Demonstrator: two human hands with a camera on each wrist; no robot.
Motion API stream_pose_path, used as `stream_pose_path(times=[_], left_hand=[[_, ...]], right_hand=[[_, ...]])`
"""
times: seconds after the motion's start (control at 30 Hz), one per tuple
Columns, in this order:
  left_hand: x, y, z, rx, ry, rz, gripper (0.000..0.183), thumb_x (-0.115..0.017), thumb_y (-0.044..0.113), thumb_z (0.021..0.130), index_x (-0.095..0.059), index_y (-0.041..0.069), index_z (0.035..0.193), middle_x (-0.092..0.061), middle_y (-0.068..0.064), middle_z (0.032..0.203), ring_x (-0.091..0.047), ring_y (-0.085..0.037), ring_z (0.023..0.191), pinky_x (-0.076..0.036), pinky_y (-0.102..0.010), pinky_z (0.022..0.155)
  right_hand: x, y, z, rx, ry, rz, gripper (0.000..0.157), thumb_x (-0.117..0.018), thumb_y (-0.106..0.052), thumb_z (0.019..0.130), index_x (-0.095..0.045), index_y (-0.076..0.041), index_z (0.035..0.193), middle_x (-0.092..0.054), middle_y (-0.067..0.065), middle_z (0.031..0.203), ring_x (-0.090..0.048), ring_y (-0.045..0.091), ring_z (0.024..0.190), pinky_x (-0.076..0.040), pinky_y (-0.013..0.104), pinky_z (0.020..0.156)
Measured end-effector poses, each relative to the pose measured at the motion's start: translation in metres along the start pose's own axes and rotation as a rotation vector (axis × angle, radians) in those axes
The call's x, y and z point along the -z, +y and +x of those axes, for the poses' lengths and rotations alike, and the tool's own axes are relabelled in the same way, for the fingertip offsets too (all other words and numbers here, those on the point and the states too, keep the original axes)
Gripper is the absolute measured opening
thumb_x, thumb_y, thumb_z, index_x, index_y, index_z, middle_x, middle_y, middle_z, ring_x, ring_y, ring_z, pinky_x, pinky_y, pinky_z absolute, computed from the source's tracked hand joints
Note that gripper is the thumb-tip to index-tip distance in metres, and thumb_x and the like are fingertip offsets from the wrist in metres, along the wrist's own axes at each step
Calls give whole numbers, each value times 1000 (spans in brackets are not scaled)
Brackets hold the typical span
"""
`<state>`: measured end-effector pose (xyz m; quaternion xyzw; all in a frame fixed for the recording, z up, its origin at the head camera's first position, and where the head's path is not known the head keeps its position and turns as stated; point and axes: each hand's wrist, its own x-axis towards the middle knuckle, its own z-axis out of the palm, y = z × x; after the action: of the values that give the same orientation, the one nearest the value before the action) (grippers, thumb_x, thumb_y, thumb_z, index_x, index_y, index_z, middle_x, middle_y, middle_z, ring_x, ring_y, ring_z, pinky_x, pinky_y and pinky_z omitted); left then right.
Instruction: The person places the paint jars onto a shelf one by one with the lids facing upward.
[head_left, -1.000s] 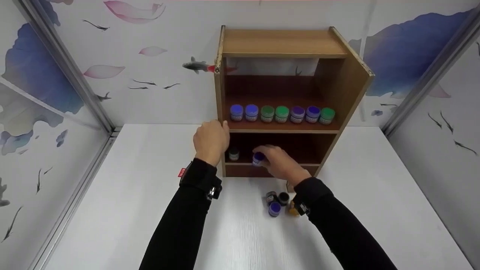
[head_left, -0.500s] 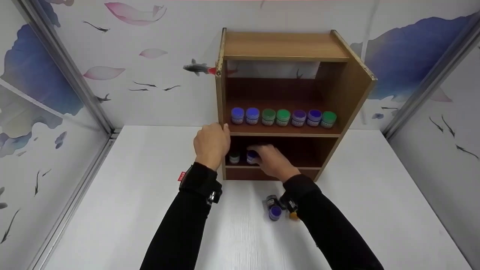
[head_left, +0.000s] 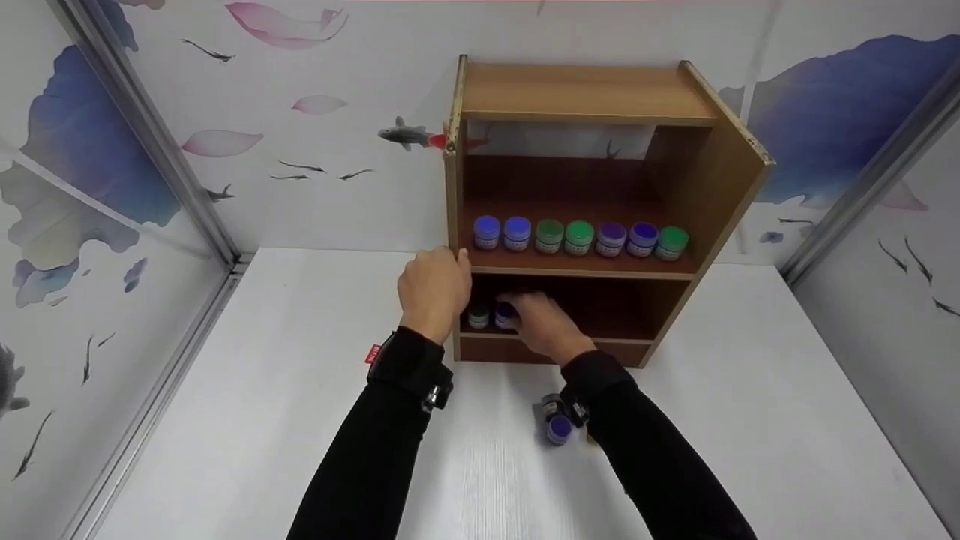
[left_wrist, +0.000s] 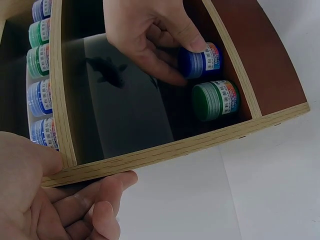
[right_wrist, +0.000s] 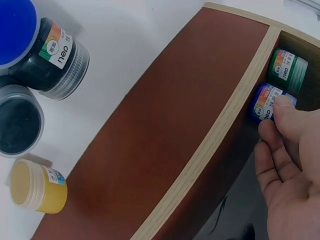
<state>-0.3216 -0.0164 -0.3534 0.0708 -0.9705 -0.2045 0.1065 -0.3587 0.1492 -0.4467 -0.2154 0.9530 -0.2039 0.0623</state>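
Note:
My right hand (head_left: 550, 328) pinches a blue-lidded paint jar (left_wrist: 201, 61) between thumb and fingers on the lower shelf. Right beside that jar, at the shelf's left end, stands a green paint jar (left_wrist: 216, 101). The left hand (head_left: 435, 294) grips the left side panel of the wooden shelf unit (head_left: 589, 94), thumb at the front edge and fingers on the outer face. On the upper shelf runs a row of several paint jars with blue, green and purple lids, among them a green-lidded jar (head_left: 579, 238).
On the white table (head_left: 337, 420) before the unit lie a dark paint jar (right_wrist: 60, 60), another dark jar (right_wrist: 19, 120), a blue-lidded jar (head_left: 559, 430) and a yellow jar (right_wrist: 40, 186). Walls with painted fish and petals enclose the table.
My right hand has moved left and into the lower shelf, bringing the blue-lidded jar from the shelf's front edge to beside the green one. The left hand keeps its grip on the panel.

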Motion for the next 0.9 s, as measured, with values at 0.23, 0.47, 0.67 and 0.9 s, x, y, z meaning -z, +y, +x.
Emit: stream_pose_path(times=[0.23, 0.47, 0.67, 0.9], left_hand=[[0, 0, 0, 8, -4, -5, 46, -44, 38, 103, -70, 0, 96, -73, -18, 97, -71, -35, 87, -57, -43, 67], [-1, -1, -1, -16, 26, 2, 46, -45, 36, 103, -70, -1, 92, -72, -19, 92, -71, -34, 81, -57, -42, 64], [-1, 0, -2, -30, 35, -1, 46, -45, 35, 103, -70, -1, 90, -72, -19, 89, -71, -34, 78, -57, -41, 62], [-1, -1, -1, -23, 31, -2, 46, -44, 36, 103, -70, -1, 92, -72, -20, 91, -71, -35, 80, -57, -42, 63]], right_hand=[[-1, 0, 0, 0, -13, 21, 41, -56, -23, 99, -52, -14, 140, -63, 11, 130, -61, 29, 118, -48, 44, 101], [-2, 0, 0, -17, -35, 33, 44, -55, -22, 100, -49, -14, 143, -61, 12, 132, -61, 30, 118, -48, 44, 101], [-2, -1, -2, -19, -41, 23, 45, -55, -18, 100, -47, -14, 144, -61, 12, 132, -61, 30, 119, -49, 44, 101], [-2, -1, 0, -4, -27, 20, 46, -56, -20, 100, -47, -14, 144, -61, 12, 133, -61, 29, 120, -48, 44, 102]])
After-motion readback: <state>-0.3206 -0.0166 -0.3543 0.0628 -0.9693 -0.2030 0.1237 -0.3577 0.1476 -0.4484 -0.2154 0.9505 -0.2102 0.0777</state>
